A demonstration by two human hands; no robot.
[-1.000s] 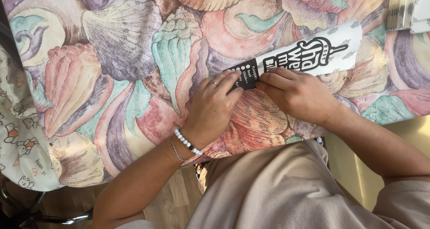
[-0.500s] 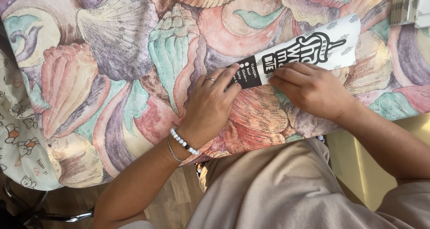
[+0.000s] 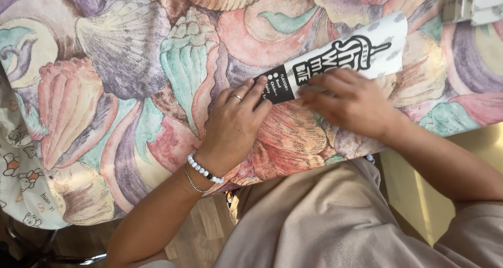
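White paper sleeve [image 3: 340, 63] lies flat near the table's [image 3: 131, 89] near edge, tilted more than a second ago. Left hand [image 3: 236, 129] presses its black end with flat fingers, and right hand [image 3: 353, 103] has slid along it, open, smoothing. Shell-print cloth covers the table, wood floor [image 3: 204, 231] below.

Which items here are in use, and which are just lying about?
In use:
- paper sleeve, white and black, flat on the cloth
- left hand, fingertips on its black end
- right hand, pressing its middle

Lying about:
- shell-print cloth
- cartoon-print cloth
- paper stack, top right corner
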